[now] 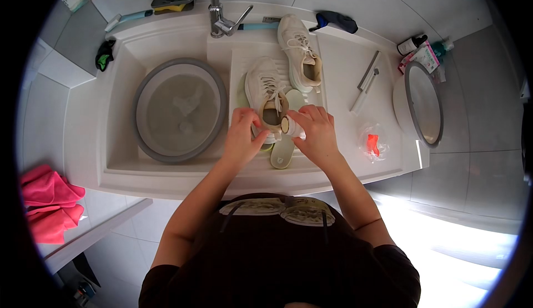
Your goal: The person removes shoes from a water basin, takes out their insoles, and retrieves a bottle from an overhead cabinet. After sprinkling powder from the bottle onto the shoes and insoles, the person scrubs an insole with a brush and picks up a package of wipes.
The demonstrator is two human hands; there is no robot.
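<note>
Two white lace-up sneakers lie on the ribbed drainboard of the sink. My left hand (243, 134) is closed at the heel of the nearer sneaker (260, 83), thumb and fingers gripping its side. My right hand (316, 133) holds a small white bottle (292, 127) with a pale round end, tilted toward that heel and close to my left thumb. The farther sneaker (296, 36) is untouched, its toe toward the wall. A pale green insole (283, 155) lies below the bottle, and another insole (296, 99) shows partly behind my right hand.
A grey-rimmed basin (180, 61) of cloudy water sits in the sink under the faucet (217, 22). On the right are thin brush-like tools (364, 90), a red item in clear plastic (373, 144), a tilted basin (402, 101) and bottles (412, 44). Pink cloths (53, 197) hang at left.
</note>
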